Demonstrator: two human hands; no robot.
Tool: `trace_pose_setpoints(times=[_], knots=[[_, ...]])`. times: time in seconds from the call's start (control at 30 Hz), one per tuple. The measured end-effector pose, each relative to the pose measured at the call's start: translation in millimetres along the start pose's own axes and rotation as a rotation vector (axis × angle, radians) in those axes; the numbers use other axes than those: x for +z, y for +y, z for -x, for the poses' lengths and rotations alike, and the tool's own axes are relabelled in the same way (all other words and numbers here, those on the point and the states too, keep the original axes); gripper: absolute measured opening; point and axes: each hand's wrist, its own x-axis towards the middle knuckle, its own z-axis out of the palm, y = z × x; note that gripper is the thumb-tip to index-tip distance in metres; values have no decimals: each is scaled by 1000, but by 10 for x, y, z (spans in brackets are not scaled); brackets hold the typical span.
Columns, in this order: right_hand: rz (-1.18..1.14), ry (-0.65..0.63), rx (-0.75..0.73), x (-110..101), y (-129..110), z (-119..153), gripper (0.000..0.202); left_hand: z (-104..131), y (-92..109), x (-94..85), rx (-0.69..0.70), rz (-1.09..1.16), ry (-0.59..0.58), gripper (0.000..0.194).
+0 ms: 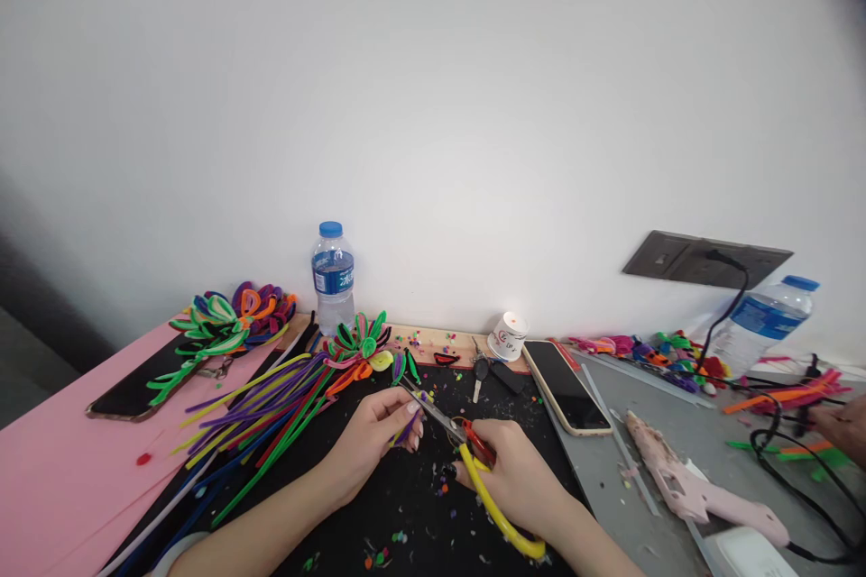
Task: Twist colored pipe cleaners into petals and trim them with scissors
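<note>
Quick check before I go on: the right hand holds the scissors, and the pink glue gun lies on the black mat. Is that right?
Not quite: the head view shows the pink glue gun on the grey surface, not the black mat. The right hand does hold the scissors.

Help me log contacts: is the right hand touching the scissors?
Touching: the head view shows the right hand gripping the scissors by their red and yellow handles.
</note>
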Motion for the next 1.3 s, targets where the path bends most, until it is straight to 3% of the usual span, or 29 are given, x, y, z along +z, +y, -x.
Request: trace_pose_setpoints(times=[0.53, 0.63, 0.77, 0.9, 1.0, 1.17, 1.3], knots=[[67, -21, 4, -37, 57, -10, 26, -30, 1, -42, 21, -88, -3, 25], [108, 45, 13, -63, 80, -36, 26, -24, 26, -29, 14, -111, 1, 26], [230, 180, 137, -94, 164, -90, 22, -1, 39, -8, 71, -160, 40, 25], [246, 193, 191, -89, 273, -132, 14, 19, 15, 10, 42, -119, 35, 24], [173, 202, 117, -90, 303, -143, 12, 28, 2, 35, -46, -44, 24, 26], [9, 413, -101, -141, 139, -67, 10, 54, -8, 94, -113, 46, 18, 25], [-139, 100, -211, -68, -66, 29, 16, 90, -68, 132, -120, 49, 29, 21]])
